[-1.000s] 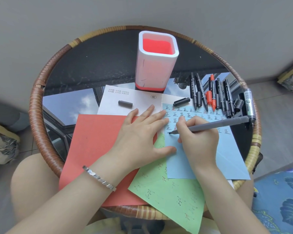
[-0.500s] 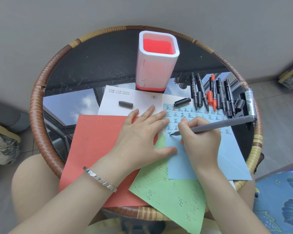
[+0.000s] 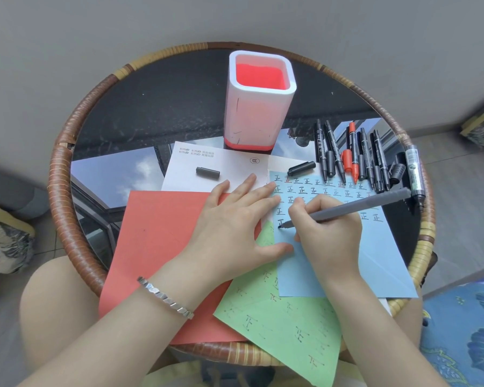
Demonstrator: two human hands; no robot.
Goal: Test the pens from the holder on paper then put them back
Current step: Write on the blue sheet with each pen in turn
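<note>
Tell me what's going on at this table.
A person is testing pens. The right hand grips a grey pen, its tip on the blue sheet, which bears rows of test marks. The left hand lies flat across the red sheet. Other pens lie by the holder, which shows none inside.

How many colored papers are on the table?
3: the red paper lies left, the green paper at the near edge, the blue paper right, under the right hand. Others may hide beneath.
</note>
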